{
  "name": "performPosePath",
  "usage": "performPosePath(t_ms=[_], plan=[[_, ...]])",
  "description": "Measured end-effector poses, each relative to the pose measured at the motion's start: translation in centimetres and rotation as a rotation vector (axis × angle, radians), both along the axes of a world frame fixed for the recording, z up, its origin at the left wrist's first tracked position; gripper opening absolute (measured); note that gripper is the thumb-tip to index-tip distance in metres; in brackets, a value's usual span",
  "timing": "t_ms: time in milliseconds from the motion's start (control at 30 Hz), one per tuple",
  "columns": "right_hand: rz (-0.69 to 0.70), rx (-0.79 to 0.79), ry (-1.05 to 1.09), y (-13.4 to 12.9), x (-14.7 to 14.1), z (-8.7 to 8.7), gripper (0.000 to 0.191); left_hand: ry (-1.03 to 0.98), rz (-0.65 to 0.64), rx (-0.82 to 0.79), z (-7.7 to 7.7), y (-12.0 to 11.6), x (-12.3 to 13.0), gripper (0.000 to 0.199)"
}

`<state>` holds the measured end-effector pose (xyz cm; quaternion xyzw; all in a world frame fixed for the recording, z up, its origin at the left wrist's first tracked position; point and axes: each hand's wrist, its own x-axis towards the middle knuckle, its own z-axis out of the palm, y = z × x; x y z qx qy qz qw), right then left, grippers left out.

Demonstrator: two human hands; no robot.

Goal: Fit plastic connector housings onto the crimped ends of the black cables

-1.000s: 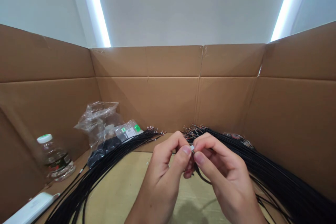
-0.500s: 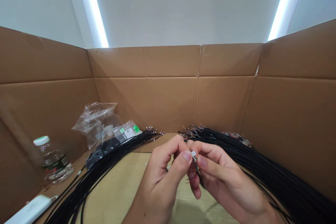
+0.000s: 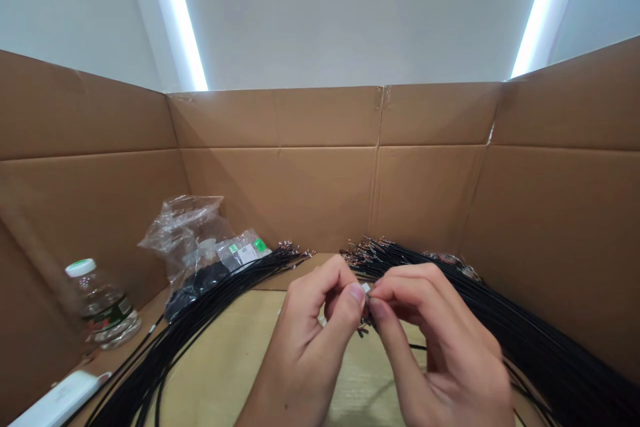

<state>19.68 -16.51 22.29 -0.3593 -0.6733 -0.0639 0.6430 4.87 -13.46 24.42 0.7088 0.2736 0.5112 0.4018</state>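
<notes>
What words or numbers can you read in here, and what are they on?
None can be read for sure.
Bottle label: print too small and blurred.
White label on the clear bag pile: too small.
Green stickers beside it: pale marks, too blurred.

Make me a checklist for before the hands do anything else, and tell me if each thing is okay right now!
1. Left hand has the little white piece at its fingertips: ok.
2. Right hand has a good pinch on the thin wires: cannot tell, the fingertips cover that spot.
3. Wires seated in the white piece: cannot tell, too small and partly hidden.
4. Bottle has its cap on: ok.
5. Left cable bundle is apart from the hands: ok.
6. Right cable bundle is untouched: cannot tell, the right hand overlaps it in view.
</notes>
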Motion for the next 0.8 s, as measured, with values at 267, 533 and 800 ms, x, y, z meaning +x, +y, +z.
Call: performPosePath(t_ms=[267,533,800], plan=[[-0.386,0.222,-0.295,0.4,-0.4,-2.0,0.013,0.038,0.070,-0.012,-0.3,0.1,0.0,0.037],[-0.570,0.263,-0.396,0.7,-0.8,-2.4,0.018,0.032,0.100,-0.036,-0.6,0.1,0.5,0.035],[-0.606,0.296,-0.395,0.8,-1.2,-2.8,0.014,0.103,0.067,-0.105,-0.6,0.3,0.2,0.035]])
